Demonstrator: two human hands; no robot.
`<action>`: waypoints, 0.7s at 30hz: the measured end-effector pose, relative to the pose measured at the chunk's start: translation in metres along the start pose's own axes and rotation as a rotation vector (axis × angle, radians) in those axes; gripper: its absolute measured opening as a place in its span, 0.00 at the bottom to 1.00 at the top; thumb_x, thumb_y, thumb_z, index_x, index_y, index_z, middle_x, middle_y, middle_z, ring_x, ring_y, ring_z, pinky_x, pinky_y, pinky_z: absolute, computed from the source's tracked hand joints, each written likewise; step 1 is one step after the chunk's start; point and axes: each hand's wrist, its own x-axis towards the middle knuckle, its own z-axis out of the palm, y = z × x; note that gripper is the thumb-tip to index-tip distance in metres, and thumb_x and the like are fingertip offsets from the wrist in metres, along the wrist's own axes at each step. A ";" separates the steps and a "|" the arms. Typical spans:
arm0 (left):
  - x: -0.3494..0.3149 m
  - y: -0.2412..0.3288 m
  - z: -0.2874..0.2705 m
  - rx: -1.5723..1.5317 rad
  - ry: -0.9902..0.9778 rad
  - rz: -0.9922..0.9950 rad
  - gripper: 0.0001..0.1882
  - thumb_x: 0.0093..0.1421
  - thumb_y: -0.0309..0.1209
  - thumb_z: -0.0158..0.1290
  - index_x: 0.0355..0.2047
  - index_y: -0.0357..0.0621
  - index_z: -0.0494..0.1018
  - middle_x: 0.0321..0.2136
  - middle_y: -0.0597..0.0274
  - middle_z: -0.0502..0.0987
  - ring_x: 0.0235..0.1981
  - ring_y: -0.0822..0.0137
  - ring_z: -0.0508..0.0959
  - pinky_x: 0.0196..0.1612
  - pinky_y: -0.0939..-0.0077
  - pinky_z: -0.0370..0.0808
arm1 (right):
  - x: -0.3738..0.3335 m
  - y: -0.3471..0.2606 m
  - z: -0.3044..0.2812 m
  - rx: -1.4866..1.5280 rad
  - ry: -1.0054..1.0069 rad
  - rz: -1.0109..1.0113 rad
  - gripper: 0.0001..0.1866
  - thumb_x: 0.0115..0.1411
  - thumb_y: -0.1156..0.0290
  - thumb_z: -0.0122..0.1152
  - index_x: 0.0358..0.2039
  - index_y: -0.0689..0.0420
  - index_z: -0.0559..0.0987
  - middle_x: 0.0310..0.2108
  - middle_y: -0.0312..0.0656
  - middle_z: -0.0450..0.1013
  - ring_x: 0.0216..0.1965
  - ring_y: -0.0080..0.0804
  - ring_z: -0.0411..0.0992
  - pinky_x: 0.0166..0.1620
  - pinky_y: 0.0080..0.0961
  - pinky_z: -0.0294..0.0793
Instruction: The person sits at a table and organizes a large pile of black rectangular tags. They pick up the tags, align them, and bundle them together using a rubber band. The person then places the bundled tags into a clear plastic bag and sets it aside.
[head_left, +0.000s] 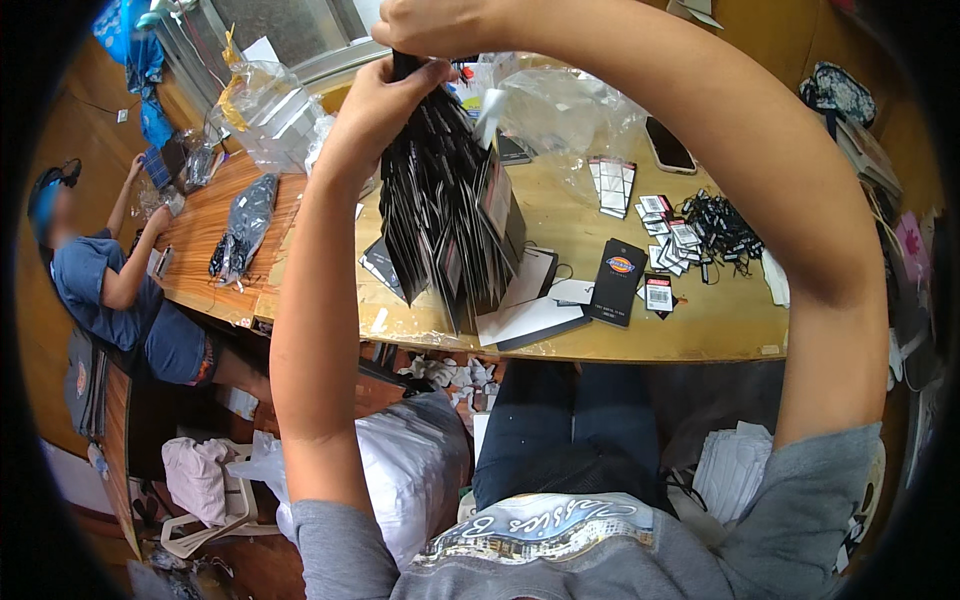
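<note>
With my left hand (385,115) and right hand (440,25) both gripping its top, I am holding the bunch (440,205) over the desk (725,335), seemingly mostly gathered, while a black tag (615,287) and small tags (715,232) are lying loose.

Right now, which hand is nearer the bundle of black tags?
Left. The left hand is at the upper end of the bundle; the right hand is above the left, farther from the tags.

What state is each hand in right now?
Left hand: closed, holding a bunch of black tags by its top.
Right hand: curled just above, cut off by the picture's edge; its grip cannot be told.
</note>
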 end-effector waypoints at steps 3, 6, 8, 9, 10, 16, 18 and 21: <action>0.006 -0.007 -0.012 0.077 -0.004 0.045 0.19 0.46 0.41 0.53 0.31 0.38 0.70 0.29 0.64 0.73 0.30 0.77 0.70 0.38 0.86 0.63 | 0.007 0.003 -0.004 0.013 -0.018 -0.011 0.11 0.45 0.66 0.43 0.20 0.55 0.75 0.22 0.40 0.72 0.28 0.29 0.70 0.50 0.38 0.52; 0.007 -0.002 -0.009 -0.060 0.072 0.201 0.14 0.51 0.36 0.48 0.33 0.37 0.68 0.27 0.64 0.72 0.32 0.77 0.69 0.39 0.84 0.63 | 0.012 0.002 -0.003 0.036 -0.151 -0.058 0.11 0.45 0.65 0.44 0.20 0.54 0.76 0.24 0.39 0.72 0.30 0.29 0.70 0.51 0.37 0.51; 0.011 -0.006 -0.009 -0.092 0.137 0.252 0.10 0.54 0.30 0.44 0.34 0.37 0.66 0.26 0.65 0.71 0.32 0.76 0.70 0.39 0.83 0.64 | 0.018 0.001 -0.002 0.040 -0.166 -0.092 0.11 0.45 0.65 0.45 0.19 0.53 0.76 0.24 0.38 0.72 0.29 0.29 0.70 0.51 0.38 0.50; 0.010 -0.009 -0.007 -0.132 0.119 0.238 0.10 0.54 0.30 0.43 0.34 0.37 0.66 0.25 0.65 0.70 0.32 0.76 0.70 0.39 0.83 0.63 | 0.018 0.003 -0.003 0.034 -0.171 -0.102 0.11 0.45 0.65 0.45 0.19 0.53 0.76 0.23 0.37 0.72 0.29 0.29 0.70 0.50 0.39 0.50; 0.009 -0.010 -0.004 -0.170 0.098 0.225 0.10 0.54 0.30 0.43 0.34 0.37 0.66 0.25 0.65 0.70 0.32 0.76 0.70 0.39 0.84 0.63 | 0.018 0.005 -0.008 0.028 -0.175 -0.109 0.11 0.45 0.65 0.45 0.19 0.53 0.76 0.23 0.37 0.72 0.29 0.29 0.71 0.50 0.39 0.50; -0.001 -0.001 0.005 -0.091 -0.081 0.247 0.13 0.54 0.30 0.44 0.39 0.37 0.65 0.22 0.66 0.69 0.37 0.72 0.70 0.40 0.82 0.64 | 0.005 0.017 -0.010 -0.017 -0.201 -0.218 0.11 0.45 0.65 0.45 0.19 0.51 0.76 0.23 0.37 0.73 0.29 0.29 0.71 0.50 0.39 0.50; 0.000 -0.001 -0.002 -0.046 -0.113 0.192 0.13 0.54 0.30 0.44 0.38 0.36 0.65 0.22 0.65 0.70 0.36 0.72 0.71 0.41 0.82 0.64 | 0.005 0.011 -0.012 -0.042 -0.189 -0.222 0.11 0.45 0.65 0.45 0.19 0.51 0.77 0.23 0.37 0.73 0.30 0.28 0.70 0.49 0.38 0.51; 0.008 0.007 -0.010 -0.146 -0.077 0.112 0.10 0.54 0.30 0.43 0.32 0.35 0.65 0.21 0.63 0.71 0.34 0.68 0.72 0.40 0.79 0.67 | 0.008 0.011 -0.023 0.034 -0.254 -0.108 0.10 0.43 0.63 0.48 0.21 0.50 0.77 0.25 0.36 0.72 0.32 0.29 0.69 0.47 0.38 0.53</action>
